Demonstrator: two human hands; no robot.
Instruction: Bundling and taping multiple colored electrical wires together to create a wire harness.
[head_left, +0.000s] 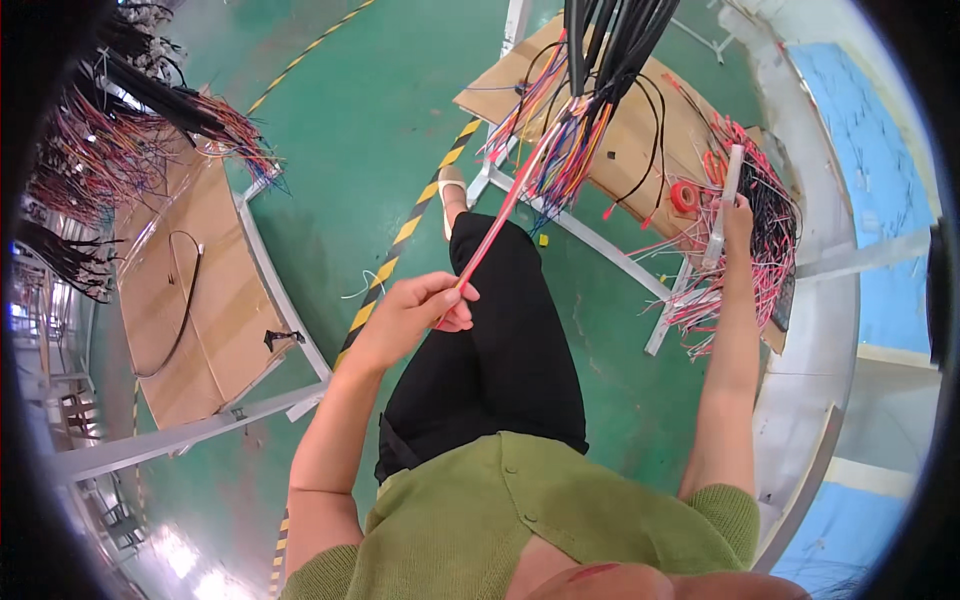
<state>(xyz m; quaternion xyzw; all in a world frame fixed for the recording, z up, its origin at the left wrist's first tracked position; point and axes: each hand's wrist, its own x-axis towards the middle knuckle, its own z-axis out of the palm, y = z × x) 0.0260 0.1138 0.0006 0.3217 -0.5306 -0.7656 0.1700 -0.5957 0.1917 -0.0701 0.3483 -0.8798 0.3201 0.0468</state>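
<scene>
My left hand [425,310] is closed around the ends of several red and pink wires [506,208], which stretch taut up to a hanging bundle of black-sheathed cables [612,60]. Loose coloured wires [560,165] fan out beneath that bundle. Off to the right, my right hand [738,218] has its fingers around a long white bar-like piece [728,195]; its exact kind cannot be made out. Beside that hand lies a heap of black, red and white wire leads [772,245]. A red tape roll [685,197] sits just left of it.
A cardboard-topped bench [630,165] with white metal legs stands ahead. To the left, another cardboard-covered stand [185,330] bears more wire bundles [95,150]. Yellow-black tape [400,240] crosses the green floor. Blue-covered boards [870,180] line the right side.
</scene>
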